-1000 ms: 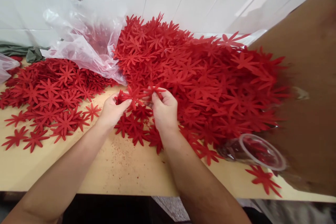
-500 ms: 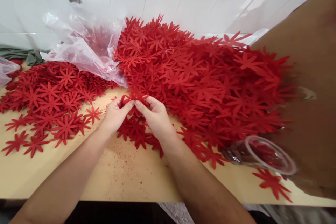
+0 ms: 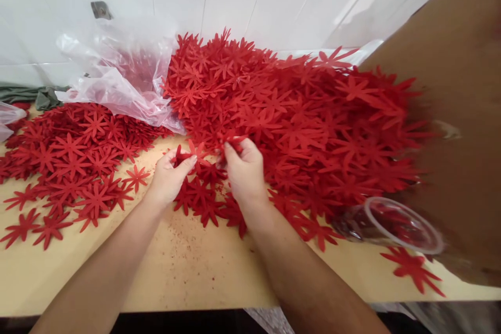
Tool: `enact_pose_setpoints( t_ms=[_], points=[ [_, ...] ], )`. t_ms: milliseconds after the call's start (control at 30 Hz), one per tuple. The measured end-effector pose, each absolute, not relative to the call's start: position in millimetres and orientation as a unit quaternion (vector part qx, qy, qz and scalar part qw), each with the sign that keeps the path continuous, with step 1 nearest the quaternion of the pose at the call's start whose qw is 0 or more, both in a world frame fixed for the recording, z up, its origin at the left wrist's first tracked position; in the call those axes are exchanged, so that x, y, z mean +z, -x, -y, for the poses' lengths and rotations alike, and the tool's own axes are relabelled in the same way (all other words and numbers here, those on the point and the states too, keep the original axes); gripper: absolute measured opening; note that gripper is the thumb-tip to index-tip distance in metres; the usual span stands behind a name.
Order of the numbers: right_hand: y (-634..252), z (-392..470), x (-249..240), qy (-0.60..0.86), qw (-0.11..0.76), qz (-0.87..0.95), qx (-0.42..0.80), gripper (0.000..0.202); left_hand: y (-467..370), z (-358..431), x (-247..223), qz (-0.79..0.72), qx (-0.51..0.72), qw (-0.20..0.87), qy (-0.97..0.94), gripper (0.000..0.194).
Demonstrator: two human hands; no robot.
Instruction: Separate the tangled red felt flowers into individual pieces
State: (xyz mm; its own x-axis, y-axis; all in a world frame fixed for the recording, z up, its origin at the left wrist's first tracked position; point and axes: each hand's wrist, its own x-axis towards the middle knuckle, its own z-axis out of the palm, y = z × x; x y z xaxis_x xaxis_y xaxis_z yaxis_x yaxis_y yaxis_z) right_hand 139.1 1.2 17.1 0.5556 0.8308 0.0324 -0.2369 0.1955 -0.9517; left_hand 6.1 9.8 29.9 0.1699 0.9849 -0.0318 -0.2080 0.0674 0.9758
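My left hand (image 3: 171, 176) pinches a red flower-shaped cutout (image 3: 198, 152) between thumb and fingers, its petals spreading toward the right. Apart from it, my right hand (image 3: 246, 169) is closed on another red cutout (image 3: 236, 140), mostly covered by the fingers. Behind and right of the hands rises a large heap of red flower cutouts (image 3: 289, 109). A lower pile of the same cutouts (image 3: 70, 151) lies to the left. Several more cutouts (image 3: 203, 198) rest on the tabletop just below the hands.
A crumpled clear plastic bag (image 3: 129, 88) sits between the piles. On the right, a clear plastic cup (image 3: 403, 224) lies on its side against a brown cardboard panel (image 3: 462, 141). Reddish crumbs dot the wooden table (image 3: 188, 276). White tiles (image 3: 235, 0) line the back.
My hands were together at one red cutout; now they are apart, the right one moved rightward, each with red material in its fingers. The whole view has shifted slightly.
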Motion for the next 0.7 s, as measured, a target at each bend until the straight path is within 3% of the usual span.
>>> enact_pose_setpoints(
  t_ms=[167, 433, 633, 700],
  points=[
    [-146.9, -3.1, 14.5, 0.557, 0.690, 0.323, 0.331, 0.010, -5.3, -7.1, 35.5, -0.405, 0.470, 0.619, -0.482, 0.025],
    [-121.4, 8.7, 19.4, 0.462, 0.611, 0.422, 0.484, 0.033, -9.1, -11.2, 26.8, -0.445, 0.464, 0.609, -0.465, 0.022],
    [-132.2, 4.5, 23.8, 0.486, 0.613, 0.463, 0.416, 0.028, -5.1, -12.1, 29.7, -0.430, 0.432, 0.650, -0.455, 0.028],
    [-149.7, 4.1, 45.2, 0.527, 0.601, 0.501, 0.332, 0.020, -3.8, -12.3, 29.8, -0.419, 0.435, 0.680, -0.416, 0.027]
  ],
)
